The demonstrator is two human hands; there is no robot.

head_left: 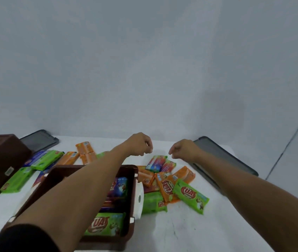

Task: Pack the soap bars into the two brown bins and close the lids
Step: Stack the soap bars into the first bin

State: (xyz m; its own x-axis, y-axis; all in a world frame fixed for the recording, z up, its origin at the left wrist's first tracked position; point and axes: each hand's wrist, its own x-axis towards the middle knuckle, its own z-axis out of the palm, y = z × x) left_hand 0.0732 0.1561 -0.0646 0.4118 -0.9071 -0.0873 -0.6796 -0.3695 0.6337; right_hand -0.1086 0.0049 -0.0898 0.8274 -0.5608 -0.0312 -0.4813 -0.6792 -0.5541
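A brown bin (pixel 132 180) stands open in front of me with green and purple soap bars (pixel 106 224) inside. A second brown bin (pixel 1 157) sits at the far left. Wrapped soap bars lie loose on the white table: an orange and green pile (pixel 170 188) right of the open bin, more green, blue and orange ones (pixel 46 159) behind it. My left hand (pixel 141 144) and my right hand (pixel 182 149) hover above the far side of the pile, fingers curled, holding nothing I can see.
Two dark grey lids lie flat on the table, one at the back left (pixel 39 140) and one at the right (pixel 222 157). A pale wall rises directly behind the table. A white latch (pixel 139 199) hangs on the open bin's right side.
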